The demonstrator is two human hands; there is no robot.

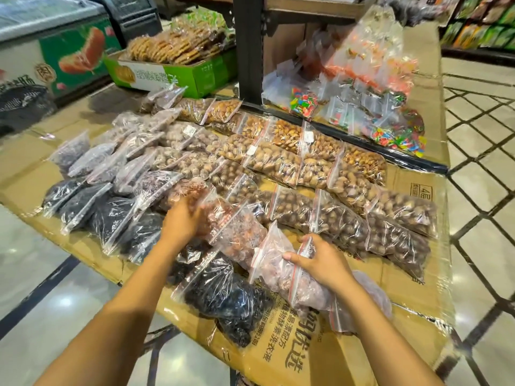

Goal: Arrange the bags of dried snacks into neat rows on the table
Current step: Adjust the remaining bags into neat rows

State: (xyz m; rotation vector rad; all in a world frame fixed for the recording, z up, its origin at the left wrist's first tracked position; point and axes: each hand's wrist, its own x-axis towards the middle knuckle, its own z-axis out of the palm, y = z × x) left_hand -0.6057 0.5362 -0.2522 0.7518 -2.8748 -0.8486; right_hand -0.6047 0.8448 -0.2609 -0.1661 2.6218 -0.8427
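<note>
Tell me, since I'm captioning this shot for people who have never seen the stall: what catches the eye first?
First, the slanting rows of clear zip bags of brown nuts covering the cardboard-covered table, with black dried fruit bags at the left edge. In the foreground, the left hand presses on a bag of reddish snacks while the right hand grips a pale bag. Behind, bright candy bags pile up at far right.

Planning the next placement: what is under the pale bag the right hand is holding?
Under the pale bag in the right hand lie another clear bag and the cardboard covering the table. What that lower bag holds is blurred, and anything directly beneath is hidden.
</note>
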